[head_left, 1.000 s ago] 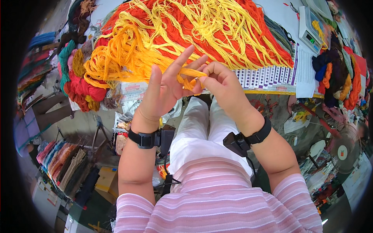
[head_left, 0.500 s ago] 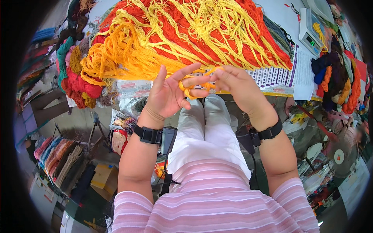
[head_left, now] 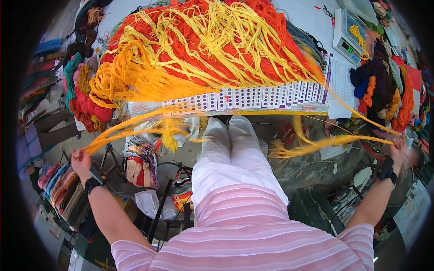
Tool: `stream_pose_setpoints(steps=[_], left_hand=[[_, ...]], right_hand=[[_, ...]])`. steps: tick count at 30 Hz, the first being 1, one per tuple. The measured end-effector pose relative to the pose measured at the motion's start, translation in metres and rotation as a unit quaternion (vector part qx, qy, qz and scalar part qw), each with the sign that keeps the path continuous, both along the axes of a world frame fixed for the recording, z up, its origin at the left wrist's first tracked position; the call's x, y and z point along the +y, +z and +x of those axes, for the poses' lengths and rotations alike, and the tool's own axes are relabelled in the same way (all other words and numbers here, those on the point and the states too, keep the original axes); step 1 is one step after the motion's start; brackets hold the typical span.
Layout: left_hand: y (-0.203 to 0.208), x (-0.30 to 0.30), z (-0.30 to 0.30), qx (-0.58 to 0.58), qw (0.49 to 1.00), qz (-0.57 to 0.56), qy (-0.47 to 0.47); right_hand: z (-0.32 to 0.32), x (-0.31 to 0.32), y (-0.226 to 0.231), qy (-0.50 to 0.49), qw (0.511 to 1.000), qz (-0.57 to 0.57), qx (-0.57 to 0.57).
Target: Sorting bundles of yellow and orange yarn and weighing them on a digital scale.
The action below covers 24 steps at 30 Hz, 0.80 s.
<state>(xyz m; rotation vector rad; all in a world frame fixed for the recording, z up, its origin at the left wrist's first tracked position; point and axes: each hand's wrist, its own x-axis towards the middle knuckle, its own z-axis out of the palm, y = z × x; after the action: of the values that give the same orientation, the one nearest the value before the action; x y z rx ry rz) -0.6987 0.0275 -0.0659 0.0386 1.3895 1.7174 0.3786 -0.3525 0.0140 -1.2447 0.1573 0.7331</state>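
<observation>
Both arms are flung wide apart. At the far left my left hand [head_left: 82, 163] is closed on one end of a bundle of orange yarn [head_left: 122, 131], whose loose strands trail toward the middle, blurred by motion. Out at the far right, my right hand [head_left: 398, 147] grips another bundle of orange yarn [head_left: 332, 143]; its free strands swing inward, and one length runs up toward the table. A heap of red and yellow skeins [head_left: 217, 47] lies on the table ahead, with more orange yarn [head_left: 131, 77] spread on its left side.
Dotted cards [head_left: 239, 99] line the table's front edge. A digital scale [head_left: 347, 43] with yellow yarn on it stands at the back right. Coloured skeins [head_left: 86, 90] hang at the left, with others [head_left: 384, 90] at the right. Bundles on a low rack [head_left: 61, 189] stand at lower left.
My hands were close together in front of me, with orange yarn looped on the left fingers. They have swung far apart to either side, stretching out loose orange strands.
</observation>
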Motion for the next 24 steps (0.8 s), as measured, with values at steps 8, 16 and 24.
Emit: stream_pose_setpoints(steps=[8, 16, 24], left_hand=[[-0.035, -0.009, 0.27, -0.037, 0.938, -0.063, -0.339], [-0.181, -0.091, 0.463, 0.271, 0.671, -0.209, -0.658], [-0.198, -0.1, 0.476, 0.386, 0.672, -0.135, -0.617]], right_hand=[[-0.185, 0.143, -0.045, 0.092, 0.974, -0.115, -0.175], [-0.402, 0.233, -0.225, 0.414, 0.869, -0.201, -0.179], [-0.471, 0.243, -0.273, 0.519, 0.795, -0.19, -0.25]])
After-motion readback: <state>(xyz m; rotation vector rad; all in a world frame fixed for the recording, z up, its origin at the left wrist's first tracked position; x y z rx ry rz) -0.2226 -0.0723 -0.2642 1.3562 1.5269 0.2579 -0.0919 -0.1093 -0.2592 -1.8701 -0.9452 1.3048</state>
